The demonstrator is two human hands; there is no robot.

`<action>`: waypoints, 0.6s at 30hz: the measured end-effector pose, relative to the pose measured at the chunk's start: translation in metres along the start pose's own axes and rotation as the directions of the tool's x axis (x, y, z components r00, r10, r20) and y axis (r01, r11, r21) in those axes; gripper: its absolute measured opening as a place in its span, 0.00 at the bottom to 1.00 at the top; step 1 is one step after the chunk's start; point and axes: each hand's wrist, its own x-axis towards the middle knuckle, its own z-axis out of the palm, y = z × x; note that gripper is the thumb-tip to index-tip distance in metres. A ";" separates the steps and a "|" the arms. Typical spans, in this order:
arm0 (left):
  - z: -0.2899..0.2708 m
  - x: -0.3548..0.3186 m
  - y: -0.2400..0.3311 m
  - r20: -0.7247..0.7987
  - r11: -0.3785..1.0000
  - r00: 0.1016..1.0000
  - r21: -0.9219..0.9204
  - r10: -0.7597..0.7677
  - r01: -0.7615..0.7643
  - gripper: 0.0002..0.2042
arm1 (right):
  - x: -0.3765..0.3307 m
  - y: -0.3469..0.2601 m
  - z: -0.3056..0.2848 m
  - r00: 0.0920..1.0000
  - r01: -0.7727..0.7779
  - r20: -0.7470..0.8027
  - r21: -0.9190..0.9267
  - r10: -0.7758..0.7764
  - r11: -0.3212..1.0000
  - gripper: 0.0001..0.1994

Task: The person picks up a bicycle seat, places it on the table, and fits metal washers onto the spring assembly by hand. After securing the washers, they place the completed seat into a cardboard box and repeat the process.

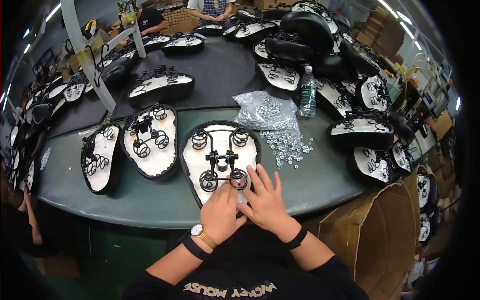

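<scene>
Three in the near row: on the green desk (320,172) we have upturned saddles, white undersides and black springs facing up; the left saddle (101,156) and middle saddle (150,142) lie close together, and the right saddle (221,145) is directly before us at the near edge.
Left hand (220,212): our fingers lie together over the right saddle's near end, tips by its coil springs (209,180); we cannot tell whether this grip pinches anything.
Right hand (266,202): our grip is spread, fingers fanned over the same saddle's near right edge, thumb close to the other hand.
Hardware: beyond our work we see a clear bag (265,109) of small metal pieces, with loose pieces (285,147) scattered beside it.
Bottle (308,95): upright, just right of the bag.
Far right: we see piled saddles (310,45).
</scene>
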 end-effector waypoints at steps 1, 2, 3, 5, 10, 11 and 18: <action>-0.002 0.001 -0.002 0.020 1.000 1.000 -0.002 0.007 -0.007 0.42 | -0.003 0.000 -0.002 0.997 0.060 0.042 0.025 -0.061 0.998 0.24; 0.003 -0.001 -0.004 0.013 1.000 1.000 0.011 0.010 -0.010 0.43 | -0.012 0.001 0.003 0.988 0.157 0.003 0.054 -0.157 0.986 0.22; 0.004 -0.002 -0.004 0.014 1.000 1.000 0.012 0.011 -0.012 0.43 | -0.014 0.003 0.004 0.988 0.155 0.002 0.055 -0.155 0.986 0.22; 0.004 -0.001 -0.001 -0.018 1.000 1.000 -0.001 -0.001 0.001 0.43 | -0.016 0.007 0.005 0.993 0.053 -0.111 0.151 -0.037 0.987 0.22; 0.002 0.001 -0.002 -0.003 1.000 1.000 -0.009 -0.017 0.017 0.43 | 0.005 -0.008 0.001 0.996 -0.042 -0.074 0.066 0.047 0.997 0.20; 0.000 -0.002 -0.004 0.000 1.000 1.000 -0.014 -0.009 0.009 0.43 | -0.001 -0.007 0.001 0.996 -0.051 -0.075 0.061 0.055 0.997 0.20; -0.055 -0.036 -0.030 0.008 0.991 0.992 -0.054 0.125 -0.124 0.25 | -0.008 0.097 -0.002 0.937 -0.348 0.059 0.096 0.343 0.933 0.13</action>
